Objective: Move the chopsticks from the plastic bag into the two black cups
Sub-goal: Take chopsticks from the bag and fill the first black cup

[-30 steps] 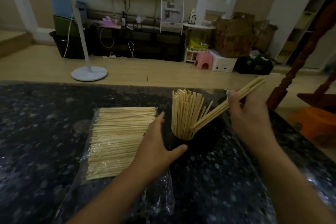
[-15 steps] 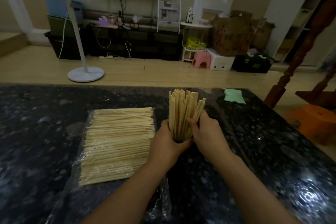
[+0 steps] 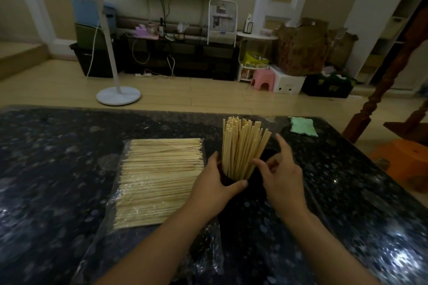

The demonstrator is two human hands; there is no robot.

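Gripping a black cup (image 3: 228,180) on the dark speckled table (image 3: 58,169), the left hand (image 3: 214,186) curls round its near side, thumb across the front. A bundle of chopsticks (image 3: 240,146) stands upright in that cup, fanning slightly right. The right hand (image 3: 281,176) sits just right of the bundle, fingers loosely spread, fingertips (image 3: 256,161) at the sticks and holding nothing. More chopsticks lie flat in a clear plastic bag (image 3: 159,180) just left of the cup. A second cup cannot be made out in the dimness. A green cloth (image 3: 303,126) lies farther right. No writing is legible anywhere.
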